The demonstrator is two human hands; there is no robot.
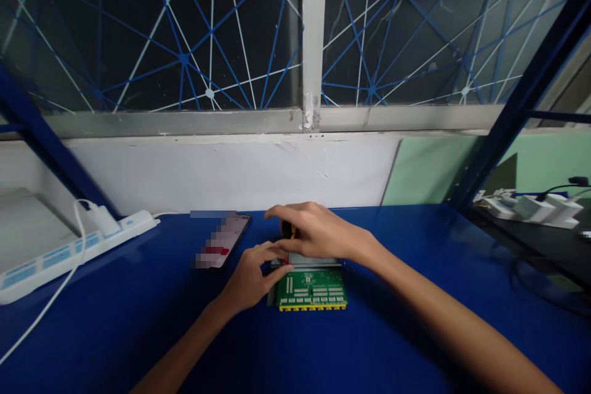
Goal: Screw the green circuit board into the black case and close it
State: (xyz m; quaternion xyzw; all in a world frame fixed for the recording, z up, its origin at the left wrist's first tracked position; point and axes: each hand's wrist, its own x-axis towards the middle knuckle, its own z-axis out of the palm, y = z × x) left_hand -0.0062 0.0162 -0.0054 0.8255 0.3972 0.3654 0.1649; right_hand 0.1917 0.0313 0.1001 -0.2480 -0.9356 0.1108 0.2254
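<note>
A green circuit board [313, 288] with a row of yellow connectors along its near edge lies on the blue table [138, 332], on a grey metal plate. My left hand [253, 276] rests at the board's left corner, its fingers curled and pinching the edge. My right hand [318, 231] hovers over the board's far end, closed around a small tool with a yellow and black handle [290, 231]. Most of that tool is hidden under the fingers.
A phone [220, 240] lies screen-up just left of the board. A white power strip [69, 249] with a plugged charger and white cable sits at far left. White adapters [535, 208] rest on a dark shelf at right. A wall and window stand behind.
</note>
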